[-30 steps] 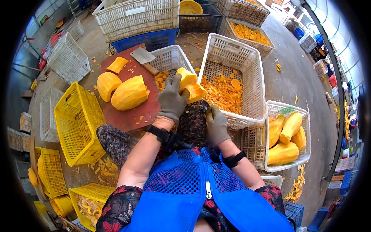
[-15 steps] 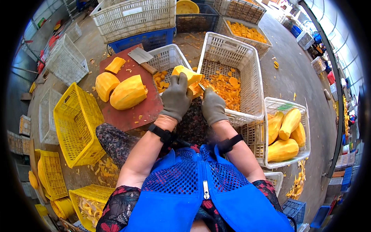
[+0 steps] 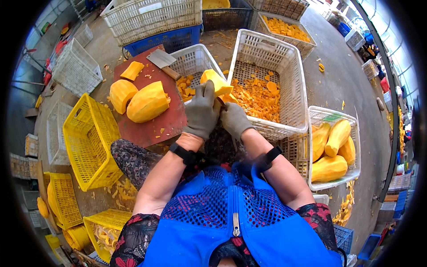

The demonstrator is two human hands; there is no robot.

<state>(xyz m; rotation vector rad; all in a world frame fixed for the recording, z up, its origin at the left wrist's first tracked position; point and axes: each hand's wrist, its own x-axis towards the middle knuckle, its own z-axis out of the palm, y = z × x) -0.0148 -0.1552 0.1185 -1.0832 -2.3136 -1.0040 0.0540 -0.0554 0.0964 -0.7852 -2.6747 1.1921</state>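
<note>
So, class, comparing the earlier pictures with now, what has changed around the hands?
The right hand has moved up and left in the picture, to close beside the left hand. The left hand still holds the squash piece; the cleaver still lies on the red board.

Right hand [image 3: 235, 119] now up at squash piece [image 3: 215, 82], close beside left hand [image 3: 201, 113]; one second ago lower, apart from piece. Since half second ago, shifted farther left, toward left hand. Piece's orange cut face [image 3: 228, 98], broadly visible at first, now mostly hidden.
</note>
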